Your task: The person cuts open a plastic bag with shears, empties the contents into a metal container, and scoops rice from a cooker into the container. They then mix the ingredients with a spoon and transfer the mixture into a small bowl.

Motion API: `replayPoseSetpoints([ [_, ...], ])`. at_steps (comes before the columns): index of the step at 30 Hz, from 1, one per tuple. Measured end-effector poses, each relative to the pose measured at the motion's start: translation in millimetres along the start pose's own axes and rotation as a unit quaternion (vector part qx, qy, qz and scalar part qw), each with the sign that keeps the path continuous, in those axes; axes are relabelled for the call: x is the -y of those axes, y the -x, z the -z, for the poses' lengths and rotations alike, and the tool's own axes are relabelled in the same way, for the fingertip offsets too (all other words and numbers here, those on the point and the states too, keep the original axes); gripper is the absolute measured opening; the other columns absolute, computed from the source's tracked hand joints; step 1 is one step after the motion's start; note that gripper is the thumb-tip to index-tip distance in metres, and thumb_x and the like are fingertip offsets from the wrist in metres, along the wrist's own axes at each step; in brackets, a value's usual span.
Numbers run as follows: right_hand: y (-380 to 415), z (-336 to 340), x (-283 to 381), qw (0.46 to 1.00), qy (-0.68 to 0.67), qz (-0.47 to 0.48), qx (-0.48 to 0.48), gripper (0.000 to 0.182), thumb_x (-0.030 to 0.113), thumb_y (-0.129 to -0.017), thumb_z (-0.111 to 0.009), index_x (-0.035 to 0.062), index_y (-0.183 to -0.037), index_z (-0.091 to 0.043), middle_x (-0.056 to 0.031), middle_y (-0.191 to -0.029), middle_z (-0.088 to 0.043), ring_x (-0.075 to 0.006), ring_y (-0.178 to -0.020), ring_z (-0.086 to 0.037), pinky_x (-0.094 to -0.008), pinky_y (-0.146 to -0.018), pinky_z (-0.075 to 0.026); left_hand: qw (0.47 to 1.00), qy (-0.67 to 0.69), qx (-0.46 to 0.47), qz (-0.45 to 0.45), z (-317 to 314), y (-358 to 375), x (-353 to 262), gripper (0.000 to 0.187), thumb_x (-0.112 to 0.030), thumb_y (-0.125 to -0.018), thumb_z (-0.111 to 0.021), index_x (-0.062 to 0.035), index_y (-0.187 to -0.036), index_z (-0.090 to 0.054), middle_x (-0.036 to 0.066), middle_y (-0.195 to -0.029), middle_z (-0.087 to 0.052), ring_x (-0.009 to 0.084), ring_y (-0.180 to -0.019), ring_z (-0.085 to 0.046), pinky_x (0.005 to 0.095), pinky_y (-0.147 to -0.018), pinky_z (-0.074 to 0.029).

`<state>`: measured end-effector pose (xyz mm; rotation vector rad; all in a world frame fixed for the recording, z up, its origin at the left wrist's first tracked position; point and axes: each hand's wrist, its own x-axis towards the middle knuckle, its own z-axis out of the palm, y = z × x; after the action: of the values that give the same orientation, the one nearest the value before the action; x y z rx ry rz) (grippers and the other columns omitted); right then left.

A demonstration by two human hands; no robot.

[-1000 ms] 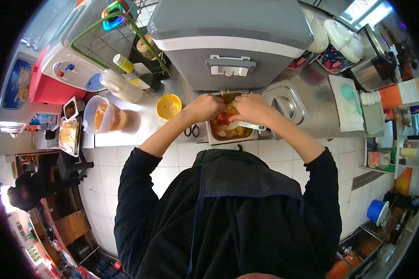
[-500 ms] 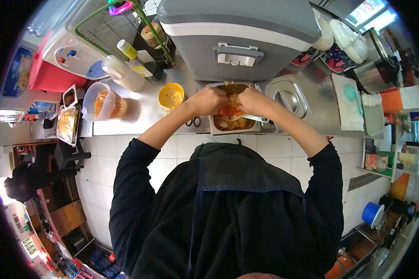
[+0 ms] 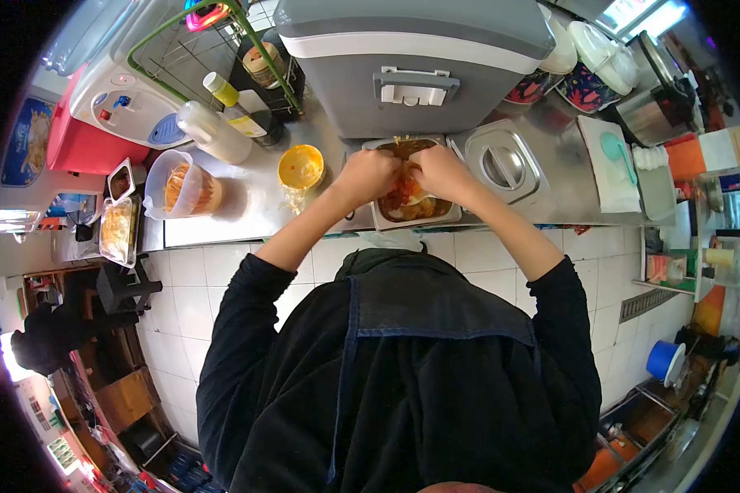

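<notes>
Both hands are over a rectangular metal pan point(image 3: 455, 215) of brownish-yellow food at the counter's front edge. My left hand point(image 3: 372, 176) is closed at the pan's left side, knuckles up. My right hand point(image 3: 446, 172) is closed too, bent in from the right, its fingers almost meeting the left ones. Between and below them shows bright red-orange food point(image 3: 404, 194) with a pale, shiny patch beside it, perhaps thin plastic. What the fingertips pinch is hidden. Right of the pan lies a steel lid point(image 3: 524, 186) with a recessed handle.
A yellow-rimmed bowl point(image 3: 301, 168) stands left of the pan, pale shreds beside it. Farther left are a clear pitcher point(image 3: 191, 186) of orange strips and bottles point(image 3: 214, 131). A grey cooler box point(image 3: 337, 99) stands behind the pan; a white cloth point(image 3: 608, 185) lies right.
The view has shifted slightly. My right hand has drawn a little up and left, and the light handle-like piece beneath it no longer shows. Both hands stay closed over the pan.
</notes>
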<state>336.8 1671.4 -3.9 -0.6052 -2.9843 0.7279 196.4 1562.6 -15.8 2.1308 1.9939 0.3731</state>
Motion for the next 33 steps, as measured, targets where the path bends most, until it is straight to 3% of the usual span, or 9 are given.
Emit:
replayPoseSetpoints([
  [2,-4.3,-17.3,-9.0,0.999,-0.030,-0.017,-0.036,0.016,0.014,-0.075,-0.058,0.0040,-0.087,-0.064,-0.0185,-0.080,-0.062,-0.0356,-0.076,-0.059,-0.0416,-0.070,-0.047,0.999,-0.020,0.006,0.049,-5.8,1.0,-15.1,0.019,-0.016,-0.070,-0.060,-0.0063,-0.086,-0.064,0.012,-0.081,-0.060,0.0316,-0.072,-0.060,0.0407,-0.062,-0.049],
  [6,1.1,-33.9,-8.0,0.967,-0.194,-0.052,-0.160,0.015,0.011,-0.076,-0.056,0.0007,-0.084,-0.063,-0.0203,-0.079,-0.062,-0.0346,-0.072,-0.060,-0.0400,-0.069,-0.047,0.981,0.026,-0.141,0.129,-29.2,8.2,-42.0,0.018,-0.016,-0.071,-0.058,-0.0059,-0.086,-0.063,0.011,-0.080,-0.061,0.0313,-0.071,-0.060,0.0408,-0.061,-0.049],
  [13,17.6,-24.9,-13.4,0.879,-0.434,-0.188,-0.054,0.015,0.012,-0.078,-0.056,0.0014,-0.086,-0.063,-0.0128,-0.078,-0.065,-0.0219,-0.065,-0.063,-0.0332,-0.061,-0.048,0.970,0.134,-0.172,0.107,-36.8,15.9,-40.0,0.019,-0.014,-0.071,-0.056,-0.0074,-0.086,-0.066,0.013,-0.080,-0.060,0.0321,-0.076,-0.055,0.0421,-0.068,-0.046],
  [15,19.8,-24.1,-18.4,0.941,-0.306,-0.144,-0.023,0.014,0.011,-0.076,-0.058,0.0020,-0.086,-0.063,-0.0112,-0.077,-0.066,-0.0189,-0.064,-0.062,-0.0313,-0.059,-0.047,0.971,0.166,-0.141,0.101,-35.9,16.9,-36.8,0.018,-0.015,-0.070,-0.057,-0.0080,-0.084,-0.066,0.013,-0.080,-0.060,0.0322,-0.077,-0.054,0.0421,-0.070,-0.046],
  [21,24.2,7.5,-22.0,0.981,-0.188,0.003,0.042,0.014,0.001,-0.072,-0.060,-0.0007,-0.085,-0.054,-0.0088,-0.066,-0.060,-0.0179,-0.060,-0.057,-0.0289,-0.057,-0.044,0.967,0.081,-0.211,0.119,-19.9,3.4,-21.8,0.017,-0.019,-0.062,-0.068,-0.0170,-0.079,-0.071,0.003,-0.091,-0.055,0.0280,-0.089,-0.046,0.0389,-0.077,-0.041],
  [23,22.6,14.9,-16.5,0.983,-0.174,0.009,0.050,0.016,0.001,-0.071,-0.060,-0.0002,-0.085,-0.052,-0.0106,-0.066,-0.059,-0.0218,-0.059,-0.056,-0.0311,-0.057,-0.043,0.985,0.073,-0.153,0.022,-16.3,-3.4,-17.4,0.025,-0.018,-0.059,-0.072,-0.0180,-0.084,-0.069,0.002,-0.100,-0.054,0.0291,-0.093,-0.042,0.0402,-0.079,-0.038],
  [28,9.4,15.9,-17.1,0.987,-0.149,0.037,0.047,0.021,-0.002,-0.070,-0.056,0.0003,-0.087,-0.045,-0.0141,-0.067,-0.059,-0.0299,-0.062,-0.057,-0.0367,-0.059,-0.044,0.994,0.065,-0.092,0.012,-11.0,-16.1,-12.5,0.022,-0.019,-0.059,-0.074,-0.0188,-0.080,-0.069,-0.001,-0.099,-0.051,0.0277,-0.095,-0.039,0.0407,-0.079,-0.034],
  [31,-6.9,14.2,-11.3,0.997,0.049,0.035,0.050,0.023,0.001,-0.069,-0.056,-0.0083,-0.088,-0.049,-0.0200,-0.072,-0.059,-0.0294,-0.070,-0.063,-0.0397,-0.064,-0.049,0.991,0.085,-0.096,0.024,-14.7,-17.8,-17.1,0.019,-0.019,-0.059,-0.073,-0.0184,-0.077,-0.069,-0.001,-0.097,-0.050,0.0276,-0.095,-0.038,0.0405,-0.078,-0.033],
  [33,-21.7,16.1,-6.0,0.942,0.059,-0.100,0.316,0.018,0.000,-0.066,-0.051,-0.0130,-0.078,-0.053,-0.0233,-0.075,-0.060,-0.0300,-0.064,-0.063,-0.0416,-0.058,-0.051,0.992,0.055,-0.108,0.043,-16.3,-18.5,-23.0,0.017,-0.019,-0.059,-0.073,-0.0183,-0.075,-0.069,0.000,-0.096,-0.050,0.0278,-0.095,-0.038,0.0400,-0.077,-0.033],
])
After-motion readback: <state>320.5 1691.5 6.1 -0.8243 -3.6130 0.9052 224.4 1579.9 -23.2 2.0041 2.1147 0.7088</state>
